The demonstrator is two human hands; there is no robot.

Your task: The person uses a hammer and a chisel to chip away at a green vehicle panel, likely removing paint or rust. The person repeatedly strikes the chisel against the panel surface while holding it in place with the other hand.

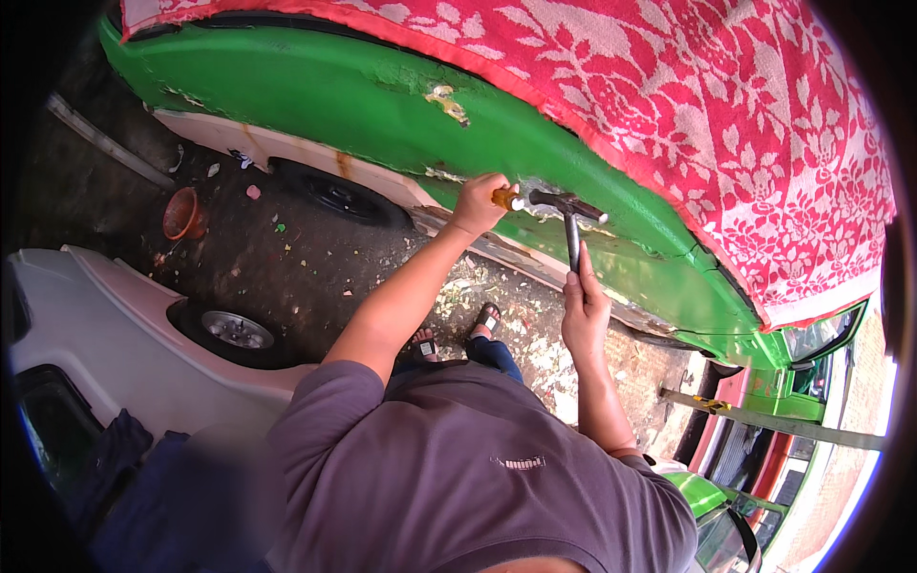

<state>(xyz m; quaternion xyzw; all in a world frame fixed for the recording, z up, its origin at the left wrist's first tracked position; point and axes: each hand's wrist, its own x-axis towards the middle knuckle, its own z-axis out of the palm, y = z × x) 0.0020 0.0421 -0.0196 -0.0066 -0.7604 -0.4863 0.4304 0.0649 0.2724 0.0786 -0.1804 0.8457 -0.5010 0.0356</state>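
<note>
My left hand [478, 203] is closed around a tool with an amber handle [506, 199], held against the side of a green vehicle [344, 95]. The hand hides the tool's working part. In my right hand [586, 313] is a hammer [572, 229], gripped by its dark shaft. Its metal head is level with the end of the amber handle, just to the right of it; I cannot tell whether they touch. Around both tools the green paint is broken, with pale, rough patches. Another chipped patch [447, 104] shows higher up on the panel.
A red and white floral cloth [669, 115] covers the vehicle's upper part. Behind me at left stands a pale car [143, 334]. An orange-brown pot [183, 214] and scattered paint flakes [468, 291] lie on the ground. Another green vehicle [702, 492] is at lower right.
</note>
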